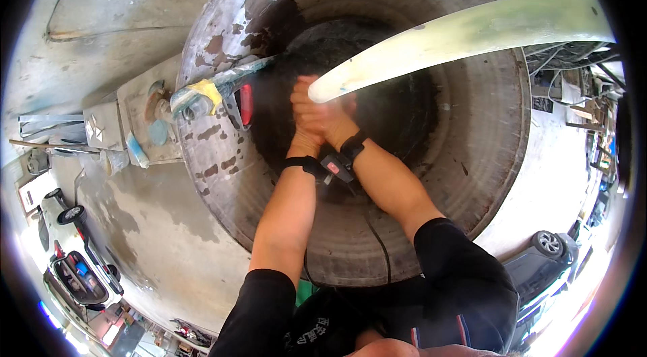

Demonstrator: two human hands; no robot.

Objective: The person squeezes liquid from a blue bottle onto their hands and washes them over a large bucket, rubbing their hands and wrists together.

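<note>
My left hand (305,113) and my right hand (333,117) are pressed together over the dark middle of a large round basin (485,165). A pale, curved strip-like piece (455,38) reaches in from the right, and its narrow end overlaps the hands in the picture. Whether the hands grip it cannot be told, as it covers part of the fingers. Black bands circle both wrists, with a small black device (337,168) between them. Left of the hands, a brush-like tool with a yellow wrap (206,91) and a red-and-grey item (245,104) lie at the basin's side.
Beside the basin on the left, a board (136,99) bears a round blue-green pad (158,132) and a blue-and-white tube (136,148). Cables (566,56) lie at the right. A white car with its rear open (81,256) and a dark car (541,261) stand farther off.
</note>
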